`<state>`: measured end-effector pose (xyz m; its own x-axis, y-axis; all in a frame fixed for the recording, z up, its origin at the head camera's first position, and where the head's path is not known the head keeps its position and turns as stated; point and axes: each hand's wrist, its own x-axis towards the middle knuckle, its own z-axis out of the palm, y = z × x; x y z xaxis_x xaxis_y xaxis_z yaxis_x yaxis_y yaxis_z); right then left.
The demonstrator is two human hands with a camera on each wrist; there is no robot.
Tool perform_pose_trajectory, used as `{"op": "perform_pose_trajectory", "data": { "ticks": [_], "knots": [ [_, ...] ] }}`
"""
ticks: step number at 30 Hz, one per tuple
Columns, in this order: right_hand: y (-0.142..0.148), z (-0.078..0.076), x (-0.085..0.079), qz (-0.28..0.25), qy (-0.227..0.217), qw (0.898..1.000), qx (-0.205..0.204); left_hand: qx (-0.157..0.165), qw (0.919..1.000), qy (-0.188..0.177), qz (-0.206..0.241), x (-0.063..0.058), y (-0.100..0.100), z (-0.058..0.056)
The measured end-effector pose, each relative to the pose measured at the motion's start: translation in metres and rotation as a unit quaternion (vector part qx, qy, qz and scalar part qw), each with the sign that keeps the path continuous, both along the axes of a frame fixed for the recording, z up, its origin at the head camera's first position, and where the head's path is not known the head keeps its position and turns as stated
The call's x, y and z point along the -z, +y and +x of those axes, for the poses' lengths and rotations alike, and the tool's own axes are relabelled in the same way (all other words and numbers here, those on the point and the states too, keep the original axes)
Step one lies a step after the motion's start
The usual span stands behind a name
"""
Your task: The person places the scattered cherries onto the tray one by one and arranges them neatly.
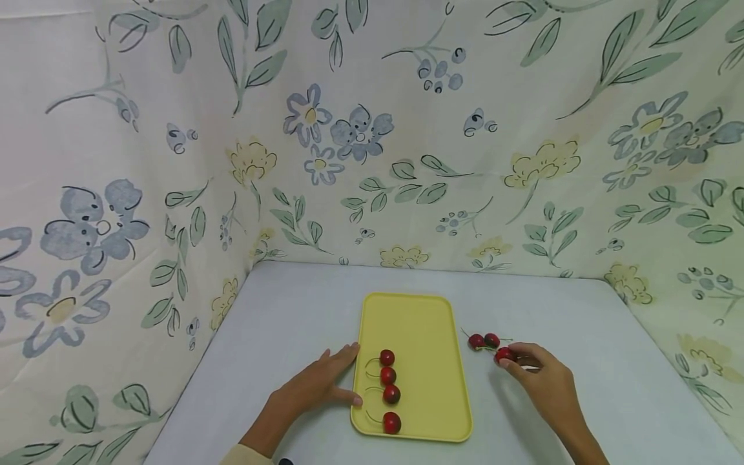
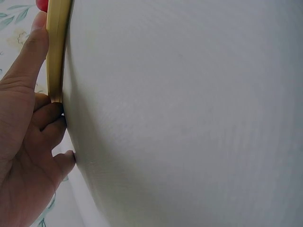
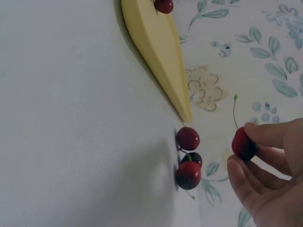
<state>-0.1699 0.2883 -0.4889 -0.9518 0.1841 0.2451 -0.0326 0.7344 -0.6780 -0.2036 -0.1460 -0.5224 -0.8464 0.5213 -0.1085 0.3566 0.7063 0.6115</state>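
My right hand [image 1: 540, 378] pinches a dark red cherry [image 3: 244, 143] between thumb and fingers, its green stem sticking out. Beside it, right of the yellow tray [image 1: 418, 336], three loose cherries [image 3: 188, 175] lie close together on the table in the right wrist view. In the head view the hand and held cherry partly cover this cluster. My left hand [image 1: 316, 384] lies at the tray's left edge, fingers spread, thumb on the rim. The left wrist view shows that thumb along the tray's side wall [image 2: 57, 56]. Several cherries [image 1: 391, 394] with stems leftward form a column along the tray's left side.
The white table [image 1: 302, 303] surrounds the tray. Behind it and at both sides hangs a floral-print cloth [image 1: 372, 213]. A light sleeve [image 1: 247, 455] shows at the left forearm.
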Motion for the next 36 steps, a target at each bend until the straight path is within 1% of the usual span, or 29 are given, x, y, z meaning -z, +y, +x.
{"op": "perform_pose_trajectory", "data": {
  "ticks": [9,13,15,21,27,32,36],
  "knots": [
    [-0.012,0.0,0.003,-0.057,0.018,0.998,-0.036,-0.007,0.9999,-0.01,-0.005,-0.001,0.001,0.0],
    [-0.018,0.0,0.005,-0.07,0.027,0.996,-0.05,-0.009,0.9999,-0.011,-0.005,-0.001,0.001,0.0],
    [-0.02,-0.001,0.006,-0.068,0.029,0.996,-0.055,-0.007,0.9999,-0.008,-0.006,-0.001,0.001,0.0],
    [-0.029,-0.005,0.01,-0.061,0.021,0.996,-0.057,-0.002,1.0,0.0,-0.007,-0.001,0.002,0.0],
    [-0.039,-0.008,0.013,-0.08,0.012,0.995,-0.066,-0.005,0.9999,-0.001,-0.009,-0.001,0.001,0.001],
    [-0.047,-0.011,0.012,-0.088,-0.001,0.994,-0.066,-0.004,0.9999,0.001,-0.012,0.001,0.001,0.0],
    [-0.052,-0.013,0.012,-0.097,-0.003,0.993,-0.07,-0.006,0.9999,0.0,-0.015,0.001,0.0,-0.001]
  ]
}}
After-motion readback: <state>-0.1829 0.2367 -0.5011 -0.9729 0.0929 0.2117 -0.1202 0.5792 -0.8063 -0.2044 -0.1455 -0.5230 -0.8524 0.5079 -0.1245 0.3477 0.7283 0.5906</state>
